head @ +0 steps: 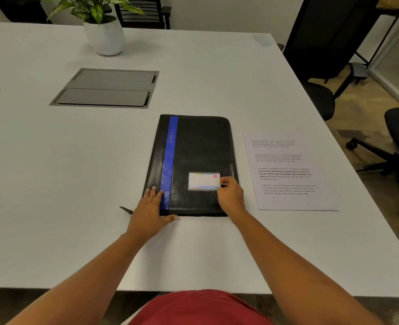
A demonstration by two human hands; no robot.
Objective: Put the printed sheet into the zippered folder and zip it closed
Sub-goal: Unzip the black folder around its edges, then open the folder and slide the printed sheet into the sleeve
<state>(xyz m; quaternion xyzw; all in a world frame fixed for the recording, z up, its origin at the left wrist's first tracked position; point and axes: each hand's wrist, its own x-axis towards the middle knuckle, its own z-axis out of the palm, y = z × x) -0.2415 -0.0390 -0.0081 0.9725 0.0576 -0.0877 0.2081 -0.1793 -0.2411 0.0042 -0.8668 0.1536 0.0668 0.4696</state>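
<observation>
A black zippered folder (198,148) with a blue stripe and a card window lies flat and closed on the white table. My left hand (150,211) rests flat on its near left corner, fingers spread over the stripe. My right hand (230,195) lies on the near right part of the cover, fingers curled beside the card window. The zip pull (126,210) sticks out on the table just left of my left hand. The printed sheet (290,171) lies flat on the table to the right of the folder, apart from it.
A white pot with a leafy plant (104,35) stands at the back. A grey cable hatch (107,89) is set into the table (53,184) behind the folder. Black office chairs (397,146) stand off the table's right edge.
</observation>
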